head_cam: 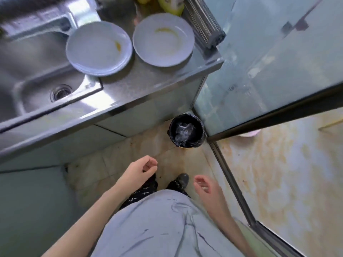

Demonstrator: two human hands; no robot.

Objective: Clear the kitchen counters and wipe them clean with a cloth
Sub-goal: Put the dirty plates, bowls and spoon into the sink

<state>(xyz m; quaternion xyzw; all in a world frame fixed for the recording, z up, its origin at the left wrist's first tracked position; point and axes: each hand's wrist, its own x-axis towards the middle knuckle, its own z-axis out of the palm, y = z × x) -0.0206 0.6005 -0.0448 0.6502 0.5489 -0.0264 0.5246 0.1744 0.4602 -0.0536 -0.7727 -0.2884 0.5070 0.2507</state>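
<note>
Crockery stands in the way of any wiping. A stack of pale grey shallow ceramic plates (98,47) sits on the stainless-steel tabletop (148,80) with its left edge overhanging the steel sink basin (37,86). A single pale grey shallow ceramic dish (163,40) lies just beside it on the right, rims nearly touching. Both show yellowish food smears.

These pieces are likely stiff, brittle and glazed, so probably slick where greasy. The stack should be the heavier load and looks best taken with two hands, thumbs over opposite rims and fingers underneath; the overhanging edge offers a way under. The single dish should lift with one hand at the rim.

Behind the dish stand a yellow plastic bottle (170,4) and a rolled grey slatted drying rack (204,25), which lies along the tabletop's right edge against a frosted glass panel (278,62). On the floor below the tabletop's corner is a small round bin with a black liner (186,130), crumpled clear plastic inside. No cloth is in view.

The left hand (143,169) hangs low before the body, fingers loosely curled around nothing. The right hand (204,188) is relaxed and empty too. Both are well apart from the plates.
</note>
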